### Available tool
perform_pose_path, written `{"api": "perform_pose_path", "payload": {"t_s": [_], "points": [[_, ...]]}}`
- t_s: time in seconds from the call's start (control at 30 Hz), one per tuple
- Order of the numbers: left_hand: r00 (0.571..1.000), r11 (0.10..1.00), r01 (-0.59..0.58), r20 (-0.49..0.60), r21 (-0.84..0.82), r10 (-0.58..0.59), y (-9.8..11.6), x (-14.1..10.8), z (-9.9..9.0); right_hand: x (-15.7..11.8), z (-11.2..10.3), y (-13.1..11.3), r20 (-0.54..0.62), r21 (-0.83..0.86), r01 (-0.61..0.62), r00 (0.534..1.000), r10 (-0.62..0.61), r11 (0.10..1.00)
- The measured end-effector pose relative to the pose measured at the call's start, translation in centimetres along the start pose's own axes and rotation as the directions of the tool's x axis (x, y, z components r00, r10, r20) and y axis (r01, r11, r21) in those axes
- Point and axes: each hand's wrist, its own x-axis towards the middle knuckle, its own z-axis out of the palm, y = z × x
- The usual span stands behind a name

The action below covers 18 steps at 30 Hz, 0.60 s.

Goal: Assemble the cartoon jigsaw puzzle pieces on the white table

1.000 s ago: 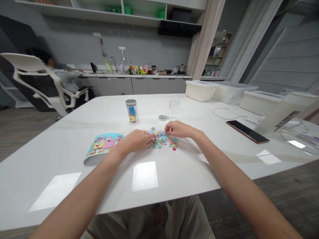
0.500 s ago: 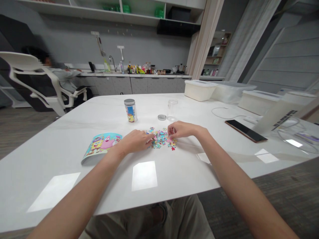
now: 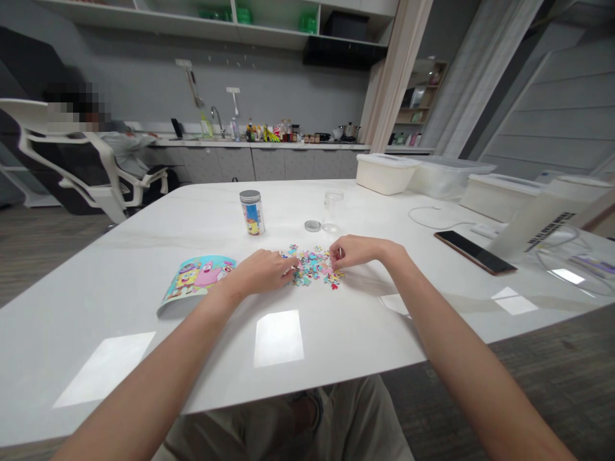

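A loose heap of small colourful puzzle pieces lies on the white table. My left hand rests at the heap's left edge, fingers bent onto the pieces; whether it grips one is too small to tell. At the right edge is my right hand, fingers curled and pinched together, with anything between them hidden. A curved cartoon picture sheet lies left of my left hand. Behind the heap stand a jar with a cartoon label and grey lid, a loose round lid and a clear jar.
On the right are a phone, a white cable, a pale cylindrical container and lidded plastic boxes. A person sits in a white-framed chair at the back left, near the kitchen counter.
My right hand has shifted slightly right, and its fingers are drawn closer together. My left hand is almost unchanged. The seated person's head has moved a little.
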Motion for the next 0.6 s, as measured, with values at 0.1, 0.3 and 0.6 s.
{"api": "perform_pose_path", "payload": {"t_s": [0.1,0.3,0.6], "points": [[1.0,1.0,-0.002,-0.007,0.003,0.002,0.0,0.0,0.2,0.0,0.0,-0.1,-0.02,-0.009,0.01,1.0,-0.01,1.0],[1.0,1.0,0.0,-0.01,0.008,0.001,-0.1,0.0,0.3,0.3,0.1,0.7,0.078,0.051,0.0,0.997,-0.004,0.999],[0.999,1.0,-0.006,-0.033,0.016,0.006,0.0,0.0,0.4,0.5,0.4,1.2,0.102,0.085,0.011,0.995,-0.019,0.996]]}}
